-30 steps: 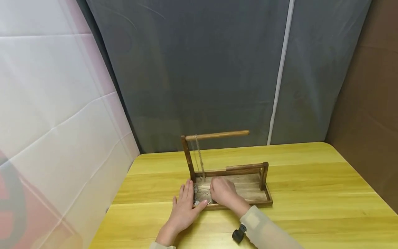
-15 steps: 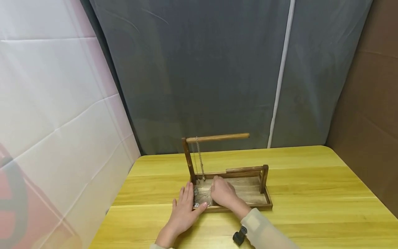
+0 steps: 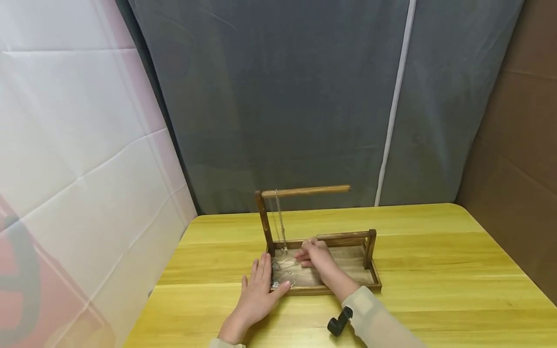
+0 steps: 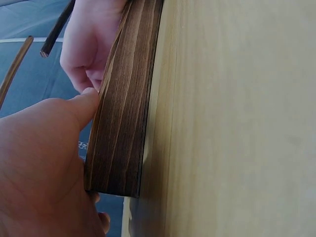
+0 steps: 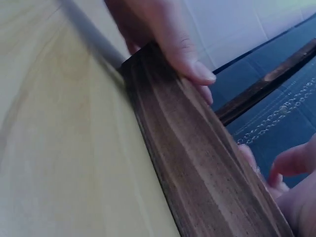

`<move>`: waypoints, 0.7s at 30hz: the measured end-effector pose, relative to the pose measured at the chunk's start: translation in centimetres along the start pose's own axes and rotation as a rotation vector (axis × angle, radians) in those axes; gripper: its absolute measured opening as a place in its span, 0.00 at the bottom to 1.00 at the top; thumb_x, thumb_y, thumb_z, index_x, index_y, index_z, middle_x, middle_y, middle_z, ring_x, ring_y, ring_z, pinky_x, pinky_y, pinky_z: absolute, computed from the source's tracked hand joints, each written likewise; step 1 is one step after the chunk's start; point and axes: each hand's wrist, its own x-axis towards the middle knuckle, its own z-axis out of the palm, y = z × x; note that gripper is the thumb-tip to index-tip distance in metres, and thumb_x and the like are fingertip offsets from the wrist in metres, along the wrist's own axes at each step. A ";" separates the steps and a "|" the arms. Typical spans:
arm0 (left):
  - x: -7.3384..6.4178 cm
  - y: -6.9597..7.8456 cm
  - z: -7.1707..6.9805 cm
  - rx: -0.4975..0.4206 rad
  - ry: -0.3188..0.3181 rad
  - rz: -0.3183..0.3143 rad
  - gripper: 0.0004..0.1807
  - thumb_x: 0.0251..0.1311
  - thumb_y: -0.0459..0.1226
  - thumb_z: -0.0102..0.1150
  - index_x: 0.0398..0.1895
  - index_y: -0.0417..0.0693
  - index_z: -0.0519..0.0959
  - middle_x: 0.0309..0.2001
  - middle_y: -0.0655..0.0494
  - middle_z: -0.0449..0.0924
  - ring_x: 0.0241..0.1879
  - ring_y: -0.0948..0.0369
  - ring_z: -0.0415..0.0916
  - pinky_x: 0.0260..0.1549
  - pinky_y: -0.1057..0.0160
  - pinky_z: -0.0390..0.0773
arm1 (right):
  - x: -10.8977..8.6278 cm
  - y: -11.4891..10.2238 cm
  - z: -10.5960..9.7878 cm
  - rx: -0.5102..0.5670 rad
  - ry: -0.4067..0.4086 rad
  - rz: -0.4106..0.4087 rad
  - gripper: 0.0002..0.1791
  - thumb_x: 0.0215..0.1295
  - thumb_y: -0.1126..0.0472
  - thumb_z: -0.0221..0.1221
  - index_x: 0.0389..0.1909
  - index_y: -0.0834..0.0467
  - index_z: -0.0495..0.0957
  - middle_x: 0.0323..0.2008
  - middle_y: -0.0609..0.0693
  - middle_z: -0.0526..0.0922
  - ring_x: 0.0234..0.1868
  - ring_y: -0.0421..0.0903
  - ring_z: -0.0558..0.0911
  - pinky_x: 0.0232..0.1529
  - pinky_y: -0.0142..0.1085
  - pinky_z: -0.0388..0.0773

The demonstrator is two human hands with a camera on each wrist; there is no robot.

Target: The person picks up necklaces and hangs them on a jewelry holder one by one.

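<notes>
Left hand (image 3: 257,292), straight-fingered, seemingly steadied brown rectangular wooden tray (image 3: 313,290) from nine o'clock — right hand (image 3: 320,259) pinched thin silver chain (image 3: 291,266).

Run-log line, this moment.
left hand: braced against wooden tray; right hand: over tray, grip unclear; chains: hanging from upper bar

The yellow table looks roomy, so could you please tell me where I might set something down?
Bare table runs from the tray right toward the brown panel, and from the left hand left toward the white panel. Crowded: the tray's left end, where silvery jewellery lies between left hand and right hand.
</notes>
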 end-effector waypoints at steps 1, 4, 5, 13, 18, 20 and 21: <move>0.0 0.0 0.0 0.005 0.002 0.001 0.53 0.69 0.65 0.49 0.81 0.41 0.41 0.81 0.46 0.36 0.78 0.43 0.33 0.64 0.25 0.38 | 0.0 -0.1 -0.1 0.028 -0.015 -0.002 0.12 0.73 0.61 0.50 0.45 0.67 0.72 0.38 0.60 0.87 0.39 0.50 0.86 0.41 0.40 0.84; 0.1 0.0 0.0 0.010 0.002 0.003 0.53 0.69 0.65 0.49 0.81 0.41 0.41 0.81 0.47 0.36 0.78 0.43 0.33 0.64 0.25 0.38 | -0.3 -0.4 -0.3 0.098 -0.077 -0.015 0.19 0.73 0.59 0.52 0.55 0.69 0.75 0.45 0.61 0.87 0.48 0.57 0.85 0.52 0.48 0.80; 0.1 0.0 0.0 0.008 0.000 0.003 0.53 0.69 0.65 0.49 0.81 0.41 0.41 0.81 0.47 0.36 0.78 0.43 0.33 0.64 0.25 0.38 | -0.4 -0.6 -0.3 0.112 -0.103 -0.018 0.21 0.73 0.58 0.51 0.57 0.69 0.75 0.48 0.61 0.86 0.51 0.59 0.84 0.56 0.50 0.78; 0.2 0.1 0.1 -0.012 -0.010 0.012 0.54 0.68 0.66 0.48 0.82 0.42 0.41 0.81 0.48 0.35 0.78 0.44 0.32 0.64 0.25 0.38 | -2.1 -2.7 -0.5 0.067 -0.245 -0.086 0.27 0.75 0.59 0.46 0.71 0.65 0.67 0.66 0.63 0.74 0.60 0.64 0.77 0.67 0.57 0.64; 0.0 0.1 0.1 -0.001 -0.007 0.008 0.54 0.68 0.66 0.48 0.81 0.41 0.41 0.81 0.46 0.35 0.78 0.43 0.32 0.64 0.24 0.38 | -4.2 -4.1 0.2 -0.036 -0.265 -0.156 0.35 0.67 0.66 0.50 0.77 0.62 0.58 0.73 0.61 0.64 0.63 0.62 0.75 0.66 0.59 0.65; 0.0 0.0 0.0 0.002 -0.003 0.007 0.54 0.68 0.65 0.48 0.81 0.41 0.40 0.81 0.46 0.35 0.78 0.42 0.32 0.63 0.24 0.38 | -5.0 -4.8 0.6 -0.076 -0.278 -0.201 0.39 0.66 0.66 0.51 0.79 0.61 0.53 0.75 0.60 0.61 0.65 0.62 0.72 0.66 0.59 0.64; 0.0 0.0 0.0 0.003 -0.001 0.008 0.54 0.68 0.65 0.48 0.82 0.42 0.40 0.81 0.47 0.35 0.78 0.42 0.32 0.63 0.23 0.38 | -5.3 -5.1 0.8 -0.090 -0.282 -0.220 0.41 0.65 0.66 0.52 0.79 0.60 0.52 0.76 0.59 0.59 0.66 0.62 0.71 0.66 0.59 0.65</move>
